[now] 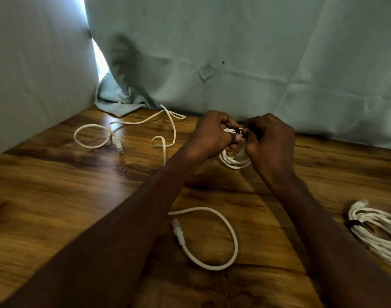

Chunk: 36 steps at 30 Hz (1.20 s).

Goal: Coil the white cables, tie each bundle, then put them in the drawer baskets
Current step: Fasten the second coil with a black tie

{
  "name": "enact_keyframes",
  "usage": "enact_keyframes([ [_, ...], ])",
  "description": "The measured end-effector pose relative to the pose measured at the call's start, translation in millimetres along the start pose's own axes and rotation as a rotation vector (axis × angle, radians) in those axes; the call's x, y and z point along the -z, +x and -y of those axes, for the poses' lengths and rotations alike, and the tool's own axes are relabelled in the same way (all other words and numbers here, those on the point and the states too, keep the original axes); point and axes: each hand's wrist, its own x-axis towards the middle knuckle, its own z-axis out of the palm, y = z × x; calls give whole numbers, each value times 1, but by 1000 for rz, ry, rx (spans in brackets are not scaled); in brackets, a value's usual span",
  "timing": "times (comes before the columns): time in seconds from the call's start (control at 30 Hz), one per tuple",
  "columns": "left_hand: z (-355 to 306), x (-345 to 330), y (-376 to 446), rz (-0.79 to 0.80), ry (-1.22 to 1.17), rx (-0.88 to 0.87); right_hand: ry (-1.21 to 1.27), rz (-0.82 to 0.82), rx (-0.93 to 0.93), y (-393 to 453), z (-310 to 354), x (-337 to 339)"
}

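Two hands tie a coiled white cable above a wooden table.

We see the left hand (pixel 212 132) and right hand (pixel 269 138) gripping one small cable coil (pixel 234 160), pinching a black tie (pixel 237 130) at its top. Two loose cables lie on the table (pixel 56 196): one far left (pixel 132 123), one near (pixel 212 241). One tied bundle (pixel 376 230) rests at right; pale cloth (pixel 234 52) hangs behind.

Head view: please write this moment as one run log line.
left hand: holds coiled cable | right hand: pinches black tie | tied bundle: on table | loose cables: two
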Motion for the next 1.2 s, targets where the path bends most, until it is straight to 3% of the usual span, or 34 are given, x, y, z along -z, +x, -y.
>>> enact_keyframes([
  [0.27, -9, 1, -6, 37, 72, -45, 20, 89, 83, 0, 9, 6],
  [0.63, -15, 11, -4, 178, -83, 27, 17, -5, -24, 5, -5, 4],
  [0.8, -13, 12, -5, 135, -214, 77, 55, -56, -51, 7, -3, 4],
  [1.07, -10, 7, -9, 114, -154, -10, -9, -2, 56, 3, 4, 5],
  [1.2, -7, 6, -5, 56, -136, -11, -4, -2, 17, 6, 5, 3],
])
